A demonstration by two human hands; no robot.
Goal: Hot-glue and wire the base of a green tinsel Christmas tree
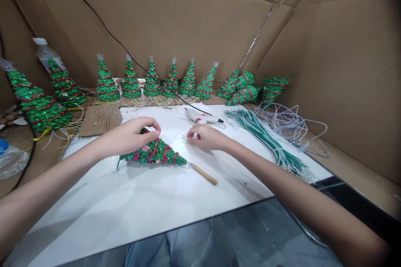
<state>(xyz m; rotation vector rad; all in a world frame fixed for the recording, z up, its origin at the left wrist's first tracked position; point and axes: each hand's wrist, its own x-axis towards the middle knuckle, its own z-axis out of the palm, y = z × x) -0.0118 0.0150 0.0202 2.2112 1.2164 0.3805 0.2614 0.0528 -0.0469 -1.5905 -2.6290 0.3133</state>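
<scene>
Left hand (131, 137) grips tinsel tree (155, 153) lying under it; right hand (205, 137) pinched nearby.

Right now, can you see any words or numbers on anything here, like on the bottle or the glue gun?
None can be read.
Bottle behind the trees: its label is too blurred to read.
Glue gun on the white board: no readable marking.
Sequin tree under the left hand, and the cardboard walls: no writing shows.
</scene>
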